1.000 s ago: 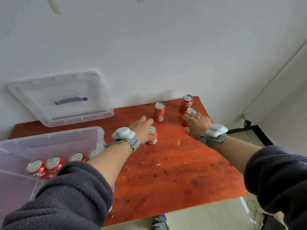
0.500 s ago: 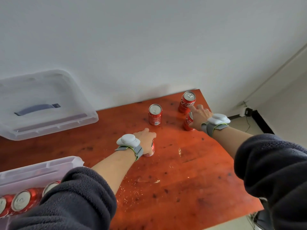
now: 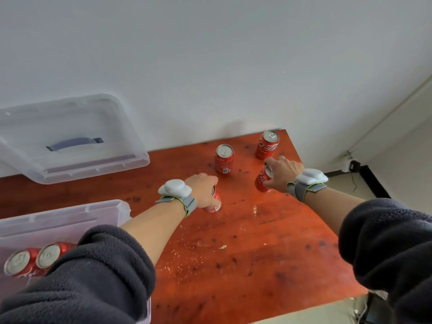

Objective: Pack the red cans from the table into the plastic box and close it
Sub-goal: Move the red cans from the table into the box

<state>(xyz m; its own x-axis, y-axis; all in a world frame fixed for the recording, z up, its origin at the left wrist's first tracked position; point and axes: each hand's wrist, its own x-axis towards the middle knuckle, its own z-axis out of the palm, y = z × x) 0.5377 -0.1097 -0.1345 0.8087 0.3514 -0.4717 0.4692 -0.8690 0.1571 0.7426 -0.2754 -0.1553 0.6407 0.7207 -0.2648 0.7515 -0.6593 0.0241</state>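
My left hand (image 3: pixel 204 191) is wrapped around a red can (image 3: pixel 216 202) near the middle of the wooden table (image 3: pixel 245 253); the can tilts and is mostly hidden by my fingers. My right hand (image 3: pixel 281 173) grips a second red can (image 3: pixel 263 181) further right, also tilted. Two more red cans stand upright behind them, one (image 3: pixel 224 159) at the centre back and one (image 3: pixel 267 144) at the far right corner. The clear plastic box (image 3: pixel 63 218) sits at the left with red cans (image 3: pixel 35 258) inside, partly hidden by my left sleeve.
The box's clear lid (image 3: pixel 67 139) with a grey handle leans against the white wall at the back left. The table's right edge drops to the floor, where a black frame and cable (image 3: pixel 360 174) lie. Small crumbs are scattered on the tabletop.
Both hands have closed round their cans and tipped them off upright. The camera view shifted right, so less of the box shows.
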